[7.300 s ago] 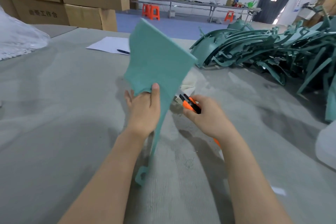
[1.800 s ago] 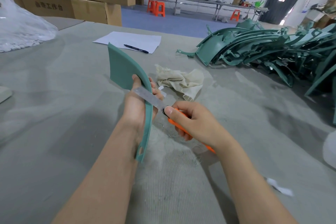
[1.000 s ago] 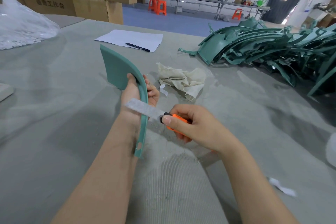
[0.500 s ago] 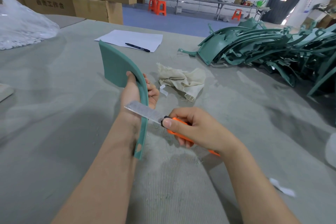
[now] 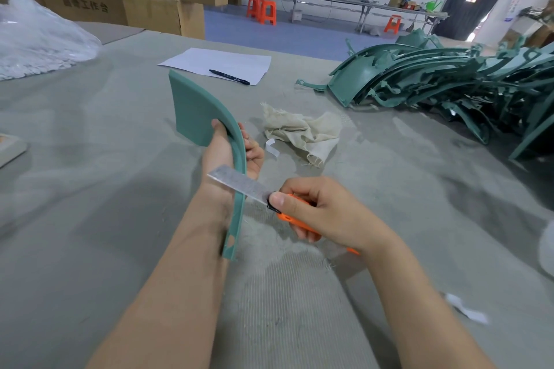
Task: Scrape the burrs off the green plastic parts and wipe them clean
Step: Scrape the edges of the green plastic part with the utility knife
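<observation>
Green part (image 5: 195, 111) edge against blade (image 5: 236, 181)

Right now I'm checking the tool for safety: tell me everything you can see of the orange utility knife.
The orange utility knife has an orange plastic handle and a long, dull grey blade extended far out. The right hand grips the handle, thumb near the blade's base. The blade lies across the edge of the green plastic part, which the left hand holds upright.
</observation>
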`<state>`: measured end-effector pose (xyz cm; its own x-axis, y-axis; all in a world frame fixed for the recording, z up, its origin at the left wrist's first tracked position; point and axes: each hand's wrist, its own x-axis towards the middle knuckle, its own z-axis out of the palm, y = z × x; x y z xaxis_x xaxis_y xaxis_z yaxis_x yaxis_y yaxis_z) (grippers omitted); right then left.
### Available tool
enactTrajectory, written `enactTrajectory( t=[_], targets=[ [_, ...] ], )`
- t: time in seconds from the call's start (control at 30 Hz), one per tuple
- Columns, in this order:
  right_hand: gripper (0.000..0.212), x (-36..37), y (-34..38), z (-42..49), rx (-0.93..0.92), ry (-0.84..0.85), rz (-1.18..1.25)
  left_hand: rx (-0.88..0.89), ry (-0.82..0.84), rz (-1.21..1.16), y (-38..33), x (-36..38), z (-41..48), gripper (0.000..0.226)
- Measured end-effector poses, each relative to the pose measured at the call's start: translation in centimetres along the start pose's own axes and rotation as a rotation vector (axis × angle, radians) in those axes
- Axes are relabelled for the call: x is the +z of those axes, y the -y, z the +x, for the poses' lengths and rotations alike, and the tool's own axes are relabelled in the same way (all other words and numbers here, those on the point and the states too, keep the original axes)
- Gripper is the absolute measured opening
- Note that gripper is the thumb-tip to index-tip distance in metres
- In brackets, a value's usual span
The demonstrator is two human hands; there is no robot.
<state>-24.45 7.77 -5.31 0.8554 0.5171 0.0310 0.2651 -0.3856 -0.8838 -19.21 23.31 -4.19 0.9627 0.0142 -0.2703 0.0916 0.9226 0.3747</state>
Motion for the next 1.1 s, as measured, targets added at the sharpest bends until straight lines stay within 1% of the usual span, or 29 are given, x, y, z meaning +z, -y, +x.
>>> enactTrajectory(
  t=[0.07,0.2,0.27,0.37,0.43,0.47,0.5,0.53,0.6,0.67,0.7,0.73,0.77,0.83,0.93,1.0,1.1],
  targets=[
    [0.03,0.0,0.1,-0.1,-0.008,0.036,-0.007,0.002,0.015,-0.012,0.1,0.0,0.0,0.048],
    [0.028,0.5,0.8,-0.4,-0.025,0.176,-0.012,0.033,0.073,-0.046,0.1,-0.6,0.1,0.045],
    [0.031,0.7,1.0,-0.4,-0.031,0.223,-0.036,0.04,0.084,-0.061,0.0,-0.8,0.2,0.044],
    [0.031,0.5,1.2,-0.6,0.023,0.327,-0.084,0.046,0.079,-0.06,-0.3,-0.8,0.3,0.045],
    [0.029,0.2,1.5,-0.9,0.058,0.402,-0.075,0.074,0.055,-0.025,-0.3,-0.8,0.4,0.045],
    [0.029,0.0,1.7,-1.0,0.061,0.4,-0.042,0.097,0.026,0.028,-0.3,-0.7,0.4,0.045],
    [0.031,-0.3,1.8,-1.1,0.058,0.352,-0.001,0.132,-0.023,0.134,-0.1,-0.7,0.5,0.044],
    [0.036,-0.8,1.8,-1.2,0.054,0.258,0.034,0.175,-0.079,0.286,0.1,-0.6,0.4,0.043],
    [0.046,-1.7,1.5,-1.0,0.058,-0.005,0.064,0.258,-0.153,0.573,0.9,-0.6,0.2,0.041],
    [0.042,-2.3,1.1,-0.8,0.106,-0.235,0.09,0.339,-0.158,0.722,1.5,-0.5,-0.3,0.037],
    [0.039,-2.5,0.9,-0.8,0.136,-0.292,0.099,0.384,-0.151,0.761,1.8,-0.3,-0.5,0.032],
    [0.037,-2.6,0.7,-0.7,0.164,-0.306,0.102,0.431,-0.142,0.778,2.1,-0.1,-0.7,0.028],
    [0.036,-2.7,0.6,-0.7,0.19,-0.284,0.109,0.48,-0.135,0.79,2.4,0.1,-0.8,0.026],
    [0.031,-2.4,0.6,-0.6,0.231,-0.196,0.152,0.571,-0.161,0.816,3.0,0.4,-0.8,0.03],
    [0.016,-1.6,0.9,-0.5,0.241,-0.053,0.273,0.69,-0.234,0.845,3.1,0.4,-0.8,0.039],
    [0.012,-1.1,1.2,-0.4,0.238,0.014,0.306,0.742,-0.253,0.821,2.9,0.4,-0.6,0.042],
    [0.01,-0.6,1.3,-0.2,0.249,0.041,0.275,0.784,-0.27,0.808,2.7,0.2,-0.3,0.044]
  ],
)
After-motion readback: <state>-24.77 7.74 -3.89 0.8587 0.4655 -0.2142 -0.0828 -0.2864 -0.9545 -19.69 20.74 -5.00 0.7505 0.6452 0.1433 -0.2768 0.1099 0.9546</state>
